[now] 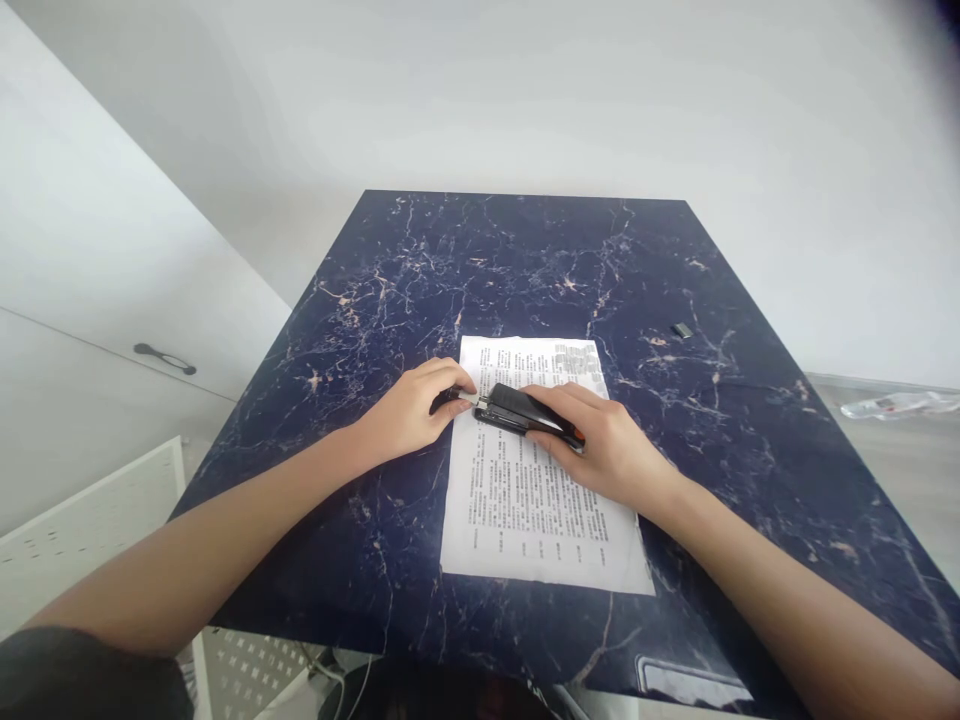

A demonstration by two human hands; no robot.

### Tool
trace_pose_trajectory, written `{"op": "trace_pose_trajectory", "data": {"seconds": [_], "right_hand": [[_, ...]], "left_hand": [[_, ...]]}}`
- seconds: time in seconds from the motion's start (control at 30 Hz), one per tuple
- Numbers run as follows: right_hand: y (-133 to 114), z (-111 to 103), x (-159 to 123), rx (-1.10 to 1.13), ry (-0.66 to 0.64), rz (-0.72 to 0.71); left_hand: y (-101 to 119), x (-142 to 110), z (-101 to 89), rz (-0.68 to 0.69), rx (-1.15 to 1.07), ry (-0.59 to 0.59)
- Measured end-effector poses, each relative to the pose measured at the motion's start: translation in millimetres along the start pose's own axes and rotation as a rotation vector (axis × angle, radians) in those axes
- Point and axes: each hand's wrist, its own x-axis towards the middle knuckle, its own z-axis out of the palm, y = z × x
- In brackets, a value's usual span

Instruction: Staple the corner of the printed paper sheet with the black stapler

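Observation:
A black stapler (517, 410) lies across the upper half of a printed sheet of paper (525, 520), its silver-tipped end pointing left. My right hand (600, 440) is closed around the stapler's right end, where a small orange patch shows by the fingers. At the paper's left edge, my left hand (420, 405) is pinched, thumb and forefinger nearly touching the stapler's silver tip. A pale sliver shows between those fingertips; whether it is the paper's edge or a small part is unclear.
The dark blue marbled table (510, 270) stands against a white wall. A small dark, flat piece (681, 330) lies on its right side. White cabinet doors with a dark handle (165, 358) are at left, near a white perforated panel (97, 520). A clear plastic wrapper (900, 404) lies beyond the right edge.

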Motion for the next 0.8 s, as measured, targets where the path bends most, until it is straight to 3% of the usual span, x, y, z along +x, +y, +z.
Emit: {"op": "trace_pose_trajectory", "data": {"seconds": [0.3,0.5,0.57,0.8], "right_hand": [[-1,-1,0,0.009,0.001,-0.008],[1,-6,1,0.033,-0.017,0.038],[2,-8,1,0.06,-0.013,0.04],[0,-11,4,0.112,-0.04,-0.002]], "left_hand": [[-3,-1,-5.0,-0.025,-0.035,-0.017],[-30,5,-33.5,-0.044,-0.129,-0.294],[-36,6,-37.1,-0.024,-0.168,-0.329],[-20,11,-4.6,0.089,-0.132,-0.173]]}}
